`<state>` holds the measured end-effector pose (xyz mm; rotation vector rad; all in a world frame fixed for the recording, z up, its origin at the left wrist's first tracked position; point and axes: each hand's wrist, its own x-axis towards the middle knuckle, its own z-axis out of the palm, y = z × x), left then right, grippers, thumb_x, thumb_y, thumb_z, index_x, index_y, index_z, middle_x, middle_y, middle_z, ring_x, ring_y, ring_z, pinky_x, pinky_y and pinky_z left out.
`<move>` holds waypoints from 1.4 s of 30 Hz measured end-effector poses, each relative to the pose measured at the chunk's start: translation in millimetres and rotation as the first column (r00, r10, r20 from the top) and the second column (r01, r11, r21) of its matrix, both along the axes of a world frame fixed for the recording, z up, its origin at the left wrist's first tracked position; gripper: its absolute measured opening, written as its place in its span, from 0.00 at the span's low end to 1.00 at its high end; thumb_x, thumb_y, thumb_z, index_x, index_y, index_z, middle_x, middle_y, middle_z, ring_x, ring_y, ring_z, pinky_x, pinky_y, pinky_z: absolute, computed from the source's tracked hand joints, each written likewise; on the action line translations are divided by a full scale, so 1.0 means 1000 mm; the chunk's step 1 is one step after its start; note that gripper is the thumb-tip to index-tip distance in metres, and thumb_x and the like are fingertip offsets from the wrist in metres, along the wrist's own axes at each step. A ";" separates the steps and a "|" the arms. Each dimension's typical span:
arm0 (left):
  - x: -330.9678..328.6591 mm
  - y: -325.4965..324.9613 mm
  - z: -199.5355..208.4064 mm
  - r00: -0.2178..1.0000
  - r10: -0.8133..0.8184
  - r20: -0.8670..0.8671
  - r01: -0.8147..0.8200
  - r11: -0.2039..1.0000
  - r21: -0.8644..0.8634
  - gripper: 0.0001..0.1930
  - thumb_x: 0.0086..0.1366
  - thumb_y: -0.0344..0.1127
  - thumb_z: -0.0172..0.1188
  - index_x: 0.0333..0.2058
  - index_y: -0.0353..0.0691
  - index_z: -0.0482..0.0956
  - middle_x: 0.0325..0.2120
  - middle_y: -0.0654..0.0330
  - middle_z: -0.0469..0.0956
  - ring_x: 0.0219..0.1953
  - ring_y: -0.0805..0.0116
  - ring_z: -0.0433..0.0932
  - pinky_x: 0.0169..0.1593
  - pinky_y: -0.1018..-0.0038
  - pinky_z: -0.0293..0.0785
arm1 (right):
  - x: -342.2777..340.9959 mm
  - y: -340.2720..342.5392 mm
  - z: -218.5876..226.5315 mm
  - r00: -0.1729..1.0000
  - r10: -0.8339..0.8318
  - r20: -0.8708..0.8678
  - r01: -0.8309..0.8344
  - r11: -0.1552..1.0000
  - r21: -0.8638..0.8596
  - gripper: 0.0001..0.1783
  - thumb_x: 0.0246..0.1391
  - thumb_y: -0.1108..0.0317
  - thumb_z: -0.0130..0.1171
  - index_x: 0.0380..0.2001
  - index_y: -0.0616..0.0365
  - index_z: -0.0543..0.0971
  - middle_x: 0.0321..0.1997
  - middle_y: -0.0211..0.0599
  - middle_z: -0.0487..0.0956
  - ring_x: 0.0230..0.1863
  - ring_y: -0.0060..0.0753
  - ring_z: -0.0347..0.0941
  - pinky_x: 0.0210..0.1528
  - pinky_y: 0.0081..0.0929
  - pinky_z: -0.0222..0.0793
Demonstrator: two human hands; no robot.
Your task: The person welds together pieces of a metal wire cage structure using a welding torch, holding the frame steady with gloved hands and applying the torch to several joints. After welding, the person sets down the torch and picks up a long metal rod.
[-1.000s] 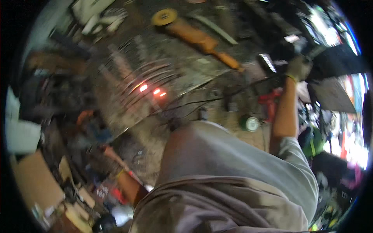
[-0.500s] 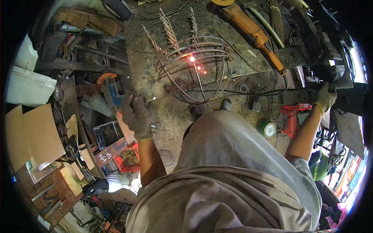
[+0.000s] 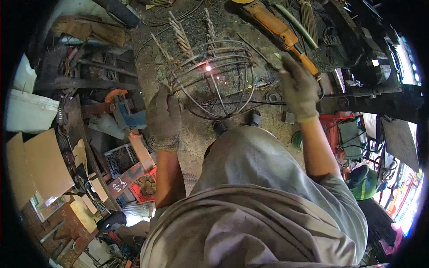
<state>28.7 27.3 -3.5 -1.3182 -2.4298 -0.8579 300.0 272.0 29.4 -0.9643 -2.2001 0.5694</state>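
- Cluttered workshop; a gritty, scorched table (image 3: 147,67) carries the work, scrap piled at its left.
- Wire cage (image 3: 214,80), rounded, of thin rods, lies mid-table; one joint glows orange with a few sparks.
- Left hand (image 3: 164,117), gloved, is closed on the cage's near-left rim, steadying it.
- Right hand (image 3: 298,87), gloved, hovers at the cage's right, fingers loosely curled; whether it pinches anything, I cannot tell.
- Judgement: grip the frame away from the glowing joint, gloves on, sleeves off the sparks.
- Orange grinder (image 3: 279,31) lies beyond, well apart.
- Red crate (image 3: 144,186), lower left, holds small brownish pieces; a white tub (image 3: 27,111) farther left, contents unseen.
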 end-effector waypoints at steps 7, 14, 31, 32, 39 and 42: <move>0.000 0.012 -0.002 0.997 -0.002 0.079 0.009 0.996 -0.088 0.17 0.69 0.39 0.60 0.53 0.39 0.81 0.38 0.45 0.83 0.38 0.48 0.84 0.41 0.60 0.78 | -0.033 0.006 -0.035 0.971 0.099 0.219 -0.086 0.994 -0.069 0.16 0.62 0.56 0.58 0.48 0.49 0.84 0.43 0.45 0.83 0.46 0.52 0.80 0.47 0.43 0.76; -0.006 0.011 -0.013 1.000 0.023 0.020 -0.020 0.991 -0.133 0.17 0.67 0.42 0.62 0.53 0.47 0.83 0.34 0.48 0.83 0.34 0.50 0.84 0.37 0.60 0.78 | -0.039 0.007 -0.044 0.983 0.083 0.161 -0.083 0.996 -0.007 0.14 0.60 0.57 0.61 0.46 0.48 0.85 0.40 0.43 0.83 0.43 0.51 0.81 0.45 0.43 0.77; -0.010 0.013 -0.041 0.999 -0.027 0.045 0.020 0.990 0.137 0.06 0.64 0.33 0.64 0.39 0.42 0.84 0.25 0.52 0.81 0.27 0.52 0.81 0.30 0.61 0.75 | -0.044 0.010 -0.043 0.973 0.111 0.202 -0.104 0.993 -0.049 0.13 0.62 0.58 0.60 0.45 0.49 0.85 0.41 0.45 0.85 0.43 0.50 0.82 0.44 0.42 0.77; -0.007 0.016 -0.026 0.993 -0.026 -0.119 0.038 0.995 0.095 0.04 0.63 0.32 0.64 0.36 0.42 0.84 0.24 0.52 0.81 0.26 0.52 0.81 0.30 0.62 0.75 | -0.043 0.010 -0.042 0.971 0.097 0.219 -0.090 0.995 -0.041 0.13 0.63 0.58 0.60 0.45 0.49 0.85 0.41 0.45 0.85 0.43 0.50 0.82 0.44 0.42 0.77; -0.011 0.005 -0.038 0.996 -0.086 -0.034 0.089 0.993 0.078 0.08 0.61 0.33 0.63 0.39 0.42 0.82 0.24 0.52 0.78 0.26 0.48 0.79 0.30 0.56 0.72 | -0.043 0.010 -0.047 0.963 0.093 0.254 -0.101 0.995 0.018 0.14 0.63 0.56 0.59 0.45 0.49 0.85 0.38 0.45 0.85 0.41 0.50 0.82 0.44 0.42 0.77; -0.008 0.010 -0.035 0.994 -0.085 -0.061 0.089 0.994 0.064 0.09 0.61 0.33 0.63 0.40 0.42 0.83 0.24 0.53 0.78 0.27 0.49 0.79 0.31 0.56 0.73 | -0.045 0.008 -0.043 0.962 0.067 0.266 -0.087 0.994 0.064 0.14 0.63 0.56 0.59 0.45 0.50 0.85 0.38 0.44 0.85 0.42 0.49 0.83 0.44 0.42 0.77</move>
